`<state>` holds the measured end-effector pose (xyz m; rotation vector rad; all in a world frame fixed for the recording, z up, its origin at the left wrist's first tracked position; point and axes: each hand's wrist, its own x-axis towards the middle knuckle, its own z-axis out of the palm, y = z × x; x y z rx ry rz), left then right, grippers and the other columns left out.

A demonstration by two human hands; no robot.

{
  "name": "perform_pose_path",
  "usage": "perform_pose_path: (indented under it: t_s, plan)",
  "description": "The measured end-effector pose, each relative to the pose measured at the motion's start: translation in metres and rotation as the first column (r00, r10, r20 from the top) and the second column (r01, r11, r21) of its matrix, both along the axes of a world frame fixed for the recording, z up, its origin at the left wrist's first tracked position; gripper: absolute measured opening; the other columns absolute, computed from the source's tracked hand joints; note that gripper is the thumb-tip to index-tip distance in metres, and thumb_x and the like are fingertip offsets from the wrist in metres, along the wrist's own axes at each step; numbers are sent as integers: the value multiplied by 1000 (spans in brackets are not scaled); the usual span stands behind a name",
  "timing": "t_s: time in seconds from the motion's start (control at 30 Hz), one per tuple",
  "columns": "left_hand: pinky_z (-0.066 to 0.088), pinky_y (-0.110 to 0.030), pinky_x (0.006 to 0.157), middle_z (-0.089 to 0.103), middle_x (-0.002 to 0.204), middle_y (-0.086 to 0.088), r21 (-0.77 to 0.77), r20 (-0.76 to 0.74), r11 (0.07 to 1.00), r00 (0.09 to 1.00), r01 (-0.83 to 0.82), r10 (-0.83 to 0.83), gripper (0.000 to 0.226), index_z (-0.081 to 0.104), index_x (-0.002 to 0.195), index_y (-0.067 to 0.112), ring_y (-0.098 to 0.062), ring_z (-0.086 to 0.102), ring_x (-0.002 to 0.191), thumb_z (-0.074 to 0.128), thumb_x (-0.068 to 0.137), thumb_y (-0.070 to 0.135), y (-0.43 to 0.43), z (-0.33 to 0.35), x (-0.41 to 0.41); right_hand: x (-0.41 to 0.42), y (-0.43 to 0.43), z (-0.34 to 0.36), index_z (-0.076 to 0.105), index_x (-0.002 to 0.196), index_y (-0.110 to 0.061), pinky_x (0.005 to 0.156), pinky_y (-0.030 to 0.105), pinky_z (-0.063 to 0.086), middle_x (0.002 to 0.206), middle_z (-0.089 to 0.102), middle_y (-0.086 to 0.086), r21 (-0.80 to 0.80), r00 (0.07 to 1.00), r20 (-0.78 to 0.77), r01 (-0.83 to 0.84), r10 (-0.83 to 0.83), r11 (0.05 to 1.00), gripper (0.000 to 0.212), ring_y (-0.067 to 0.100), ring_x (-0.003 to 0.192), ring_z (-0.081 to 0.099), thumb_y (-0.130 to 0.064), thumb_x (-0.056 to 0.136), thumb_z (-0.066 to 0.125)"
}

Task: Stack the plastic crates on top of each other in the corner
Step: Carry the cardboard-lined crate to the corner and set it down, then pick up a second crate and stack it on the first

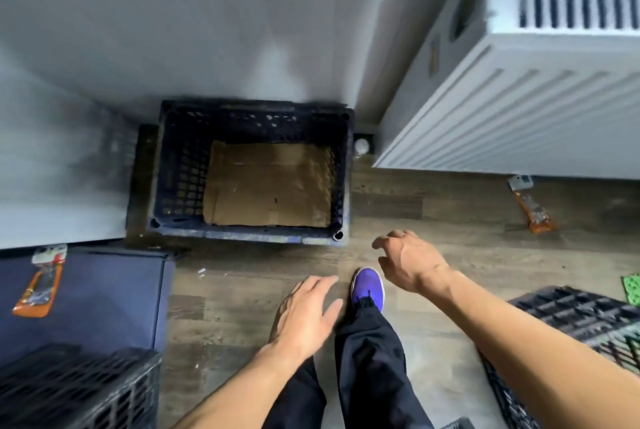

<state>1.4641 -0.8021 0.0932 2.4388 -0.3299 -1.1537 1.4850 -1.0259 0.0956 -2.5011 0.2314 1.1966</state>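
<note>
No writing can be read anywhere. The orange packet on the blue surface and the orange packet on the floor carry print that is too blurred to make out. A small yellowish label on the side of the radiator is unreadable, and so are the pale marks on the far wall of the dark crate.

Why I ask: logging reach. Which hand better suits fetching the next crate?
Right, likely: the right hand is nearer the black crate than the left hand is to the grey crate.
</note>
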Motion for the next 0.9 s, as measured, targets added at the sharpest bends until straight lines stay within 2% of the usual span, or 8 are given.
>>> perform_pose_path:
  t_s: [0.17,0.23,0.5,0.73,0.9]
  plan:
    - [33,-30,110,44,142,13,-30,48,993,993,111,-109,52,38,147,31,-12,38,134,49,97,44,-17,8,2,-39,5,16,45,140,-22,103,38,41,136,51,8,17,976,35,214,-215,977,48,28,129,41,-25,93,47]
    - [33,-33,111,44,143,12,-44,84,978,976,204,-200,54,37,148,32,-14,37,136,48,97,46,-25,13,7,-58,12,24,44,141,-22,104,40,41,136,51,8,16,952,36,303,-304,953,50,28,130,41,-25,91,48]
    - [33,-33,109,44,144,7,-27,204,846,831,532,-517,58,35,148,30,-15,38,135,48,96,49,-45,38,3,-137,44,53,43,143,-20,105,35,39,137,52,8,32,770,119,628,-627,777,50,27,130,41,-25,93,47]
    - [39,-35,105,48,141,1,-38,191,674,668,738,-720,59,38,147,25,-21,43,130,51,95,48,-66,41,-63,-243,59,67,41,143,-22,104,39,41,139,50,5,-9,592,98,804,-800,594,49,27,130,40,-27,94,44]
    - [38,-34,106,47,140,-1,-42,191,487,486,872,-853,60,36,148,23,-22,43,129,49,95,48,-69,42,-137,-335,75,68,39,145,-22,105,39,41,142,48,5,-40,472,47,881,-880,471,50,27,132,40,-26,95,44]
